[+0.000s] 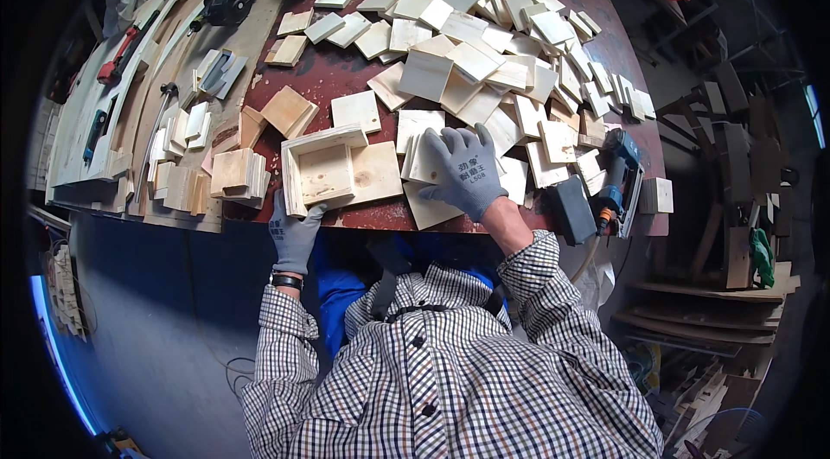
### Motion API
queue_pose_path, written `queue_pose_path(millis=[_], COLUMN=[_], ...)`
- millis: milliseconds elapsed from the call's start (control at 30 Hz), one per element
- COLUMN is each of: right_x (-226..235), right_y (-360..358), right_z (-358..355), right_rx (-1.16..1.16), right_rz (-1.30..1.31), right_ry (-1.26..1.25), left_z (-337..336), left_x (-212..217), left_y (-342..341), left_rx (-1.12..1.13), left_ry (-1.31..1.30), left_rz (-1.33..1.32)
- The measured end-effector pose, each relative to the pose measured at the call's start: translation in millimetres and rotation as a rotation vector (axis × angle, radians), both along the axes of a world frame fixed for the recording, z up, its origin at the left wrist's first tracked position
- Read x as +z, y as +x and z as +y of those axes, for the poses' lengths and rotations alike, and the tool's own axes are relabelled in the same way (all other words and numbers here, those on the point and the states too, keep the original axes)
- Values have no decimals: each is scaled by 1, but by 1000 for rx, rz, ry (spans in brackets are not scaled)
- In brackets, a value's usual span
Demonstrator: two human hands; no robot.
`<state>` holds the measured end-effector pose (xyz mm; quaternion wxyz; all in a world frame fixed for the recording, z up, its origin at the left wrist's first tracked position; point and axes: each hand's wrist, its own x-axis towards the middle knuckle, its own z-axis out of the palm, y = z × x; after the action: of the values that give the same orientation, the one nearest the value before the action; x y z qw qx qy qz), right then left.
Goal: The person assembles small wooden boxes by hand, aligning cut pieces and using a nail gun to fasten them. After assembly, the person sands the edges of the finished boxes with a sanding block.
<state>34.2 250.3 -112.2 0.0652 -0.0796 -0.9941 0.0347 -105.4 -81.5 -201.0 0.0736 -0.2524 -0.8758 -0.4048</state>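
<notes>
A shallow, open-sided box of pale wooden boards stands at the table's near edge. My left hand, in a grey glove, holds its near left corner, the thumb against the near side and the other fingers partly hidden. My right hand, also gloved, lies over loose boards right of the box with its fingers spread. Its fingertips touch a small square board, which the hand partly covers. Another flat board lies against the box's right side.
A large heap of square wooden pieces covers the dark red table. A blue nail gun with a hose lies at the right edge. Stacked blocks stand left of the box. A black power tool rests at the far left.
</notes>
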Motion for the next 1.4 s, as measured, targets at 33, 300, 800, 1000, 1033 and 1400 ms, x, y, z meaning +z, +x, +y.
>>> queue_pose_path(millis=[33, 300, 800, 1000, 1033, 1400], right_x=[-1, 8, 22, 22, 20, 1], right_y=[-3, -19, -30, -59, -68, -61], right_z=[-1, 12, 4, -54, -69, -102], right_rx=[8, 146, 164, 368, 406, 269], right_rz=[-12, -131, 101, 262, 236, 468], right_ry=[20, -16, -14, -85, -72, -220], left_z=[-1, -2, 2, 4, 2, 9], left_x=[0, -7, -2, -1, 0, 11], left_y=[0, -3, 2, -1, -1, 4], left_rx=[0, 6, -5, 4, 13, 47], left_ry=[25, 9, 1, 43, 29, -4], left_rz=[-28, 0, 13, -5, -8, 45])
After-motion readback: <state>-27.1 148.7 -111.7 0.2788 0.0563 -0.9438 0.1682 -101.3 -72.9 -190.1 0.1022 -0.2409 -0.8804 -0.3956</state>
